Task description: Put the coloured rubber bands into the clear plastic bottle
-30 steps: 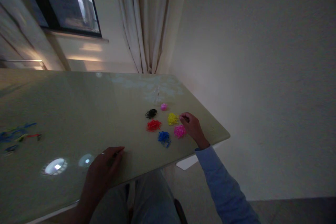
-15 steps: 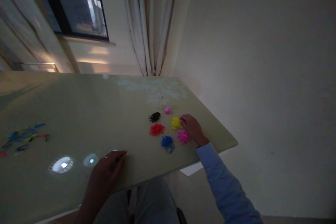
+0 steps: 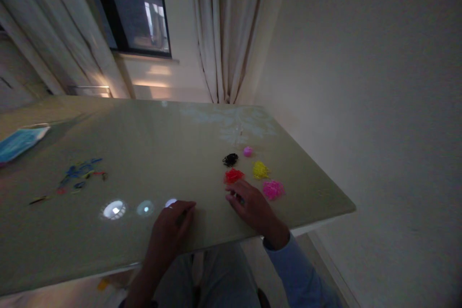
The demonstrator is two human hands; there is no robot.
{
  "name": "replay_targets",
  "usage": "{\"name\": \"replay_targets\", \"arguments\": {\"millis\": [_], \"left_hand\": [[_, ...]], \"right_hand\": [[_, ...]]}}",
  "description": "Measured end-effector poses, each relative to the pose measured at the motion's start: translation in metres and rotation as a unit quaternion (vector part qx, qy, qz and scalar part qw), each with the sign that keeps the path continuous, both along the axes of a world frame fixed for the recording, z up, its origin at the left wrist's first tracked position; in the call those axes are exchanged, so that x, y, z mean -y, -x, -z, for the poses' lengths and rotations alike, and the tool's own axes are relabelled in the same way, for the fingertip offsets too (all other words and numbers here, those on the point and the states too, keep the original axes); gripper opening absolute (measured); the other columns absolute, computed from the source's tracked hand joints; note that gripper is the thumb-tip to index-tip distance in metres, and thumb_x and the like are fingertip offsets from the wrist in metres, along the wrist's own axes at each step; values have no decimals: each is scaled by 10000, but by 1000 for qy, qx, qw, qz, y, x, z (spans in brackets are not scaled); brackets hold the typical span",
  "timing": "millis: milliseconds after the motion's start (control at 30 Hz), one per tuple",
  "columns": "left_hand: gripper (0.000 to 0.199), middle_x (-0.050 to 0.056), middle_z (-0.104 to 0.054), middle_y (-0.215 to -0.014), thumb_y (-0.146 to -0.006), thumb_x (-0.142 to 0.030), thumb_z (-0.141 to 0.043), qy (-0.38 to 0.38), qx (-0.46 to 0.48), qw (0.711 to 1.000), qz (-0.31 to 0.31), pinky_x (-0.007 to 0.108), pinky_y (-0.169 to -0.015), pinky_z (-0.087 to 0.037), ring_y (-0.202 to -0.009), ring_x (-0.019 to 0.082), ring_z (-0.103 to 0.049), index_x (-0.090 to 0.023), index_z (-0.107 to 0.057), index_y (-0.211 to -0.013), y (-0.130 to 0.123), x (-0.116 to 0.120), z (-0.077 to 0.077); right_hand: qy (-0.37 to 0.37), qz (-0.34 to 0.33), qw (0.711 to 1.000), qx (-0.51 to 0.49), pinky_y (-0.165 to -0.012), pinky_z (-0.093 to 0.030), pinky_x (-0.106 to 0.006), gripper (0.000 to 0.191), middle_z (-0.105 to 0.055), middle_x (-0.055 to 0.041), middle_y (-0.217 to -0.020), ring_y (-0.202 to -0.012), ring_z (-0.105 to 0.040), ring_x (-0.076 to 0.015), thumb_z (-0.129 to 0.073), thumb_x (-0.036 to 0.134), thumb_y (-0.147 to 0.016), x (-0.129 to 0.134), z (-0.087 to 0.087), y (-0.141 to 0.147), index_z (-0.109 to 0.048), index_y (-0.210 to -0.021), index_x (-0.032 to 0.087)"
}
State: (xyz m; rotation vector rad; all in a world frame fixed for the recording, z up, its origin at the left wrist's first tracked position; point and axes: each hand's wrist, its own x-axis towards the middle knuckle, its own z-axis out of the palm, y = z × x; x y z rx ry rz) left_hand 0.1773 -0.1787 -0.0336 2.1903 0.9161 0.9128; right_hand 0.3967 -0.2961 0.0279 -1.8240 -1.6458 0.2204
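Observation:
My left hand rests near the table's front edge, thumb and forefinger pressed together; anything between them is too small to make out. To its right, my right hand hovers low over the table with thumb and forefinger a little apart and nothing visible in them. Its fingertips are just below a pile of red rubber bands. Around it lie piles of black bands, yellow bands and pink bands. The blue pile is hidden behind my right hand.
A small pink ball-like thing sits behind the piles. Several mixed-colour bands lie scattered on the left of the table. A blue face mask is at the far left. A wall rises on the right.
My right hand has moved left and nearer from the yellow pile, and now covers the blue one. The view has swung left, bringing the mask in. The left hand keeps its pinch.

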Motion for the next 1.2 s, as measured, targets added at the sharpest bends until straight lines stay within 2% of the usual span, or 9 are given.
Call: {"name": "replay_targets", "arguments": {"millis": [133,267,400,533,600,700,867,1033,1200], "left_hand": [[254,61,-770,-909,-871,-367,-546,32,31,999,5,362,-799,-525,-848,222,-698,-220,-750,-906,0,4,-7],[223,59,-764,-876,-843,-359,-592,134,116,984,-15,310,-770,-530,-838,200,-694,-202,-749,-866,5,3,-20],[261,47,-749,-784,-800,-403,-632,245,186,949,-71,267,-659,-525,-709,171,-674,-176,-743,-865,18,-12,-32],[277,36,-733,-751,-767,-418,-650,235,192,944,-129,263,-640,-506,-681,165,-653,-172,-739,-855,48,-39,-41],[298,39,-729,-751,-775,-428,-625,199,168,950,-174,272,-638,-497,-678,171,-645,-169,-740,-868,70,-57,-45],[330,69,-745,-842,-799,-405,-572,114,83,958,-250,301,-682,-495,-695,183,-637,-150,-745,-914,107,-85,-50],[336,109,-750,-991,-818,-280,-508,30,-85,942,-324,347,-797,-499,-757,207,-643,-125,-745,-999,156,-124,-52],[378,116,-725,-1032,-849,-261,-508,33,-188,931,-312,343,-858,-501,-895,235,-665,-140,-724,-1134,171,-142,-54],[340,137,-724,-1065,-848,-202,-497,50,-278,921,-267,338,-857,-499,-971,255,-669,-163,-756,-1064,169,-150,-57]], "right_hand": [[19,-79,996,-31,-782,-488,-275,156,-697,-67,-983,-865,-641,-173,-585,196,-941,-24,10,41,-682,-1062,184],[22,-100,993,-59,-810,-489,-277,149,-715,-60,-978,-902,-653,-179,-562,203,-956,-47,21,66,-693,-1027,192],[23,-77,995,-57,-768,-486,-290,161,-720,-55,-908,-839,-660,-190,-542,228,-960,-54,30,71,-699,-936,198],[17,-74,993,-86,-779,-500,-294,214,-718,-59,-911,-849,-666,-196,-512,310,-975,-50,35,64,-693,-940,202],[17,-70,993,-91,-767,-512,-292,247,-717,-61,-896,-836,-671,-199,-510,358,-973,-49,36,61,-698,-931,204],[18,-63,994,-88,-747,-530,-288,284,-724,-64,-887,-822,-682,-203,-513,410,-962,-49,37,59,-709,-915,210],[13,-49,996,-77,-732,-562,-285,325,-747,-76,-887,-805,-705,-209,-523,463,-938,-51,36,58,-732,-903,217],[10,-37,997,-66,-733,-574,-271,323,-755,-75,-885,-807,-717,-205,-541,475,-921,-52,36,58,-738,-885,222],[0,-36,997,-61,-715,-582,-261,337,-757,-71,-861,-783,-722,-203,-542,488,-912,-53,35,57,-743,-868,220]]}}
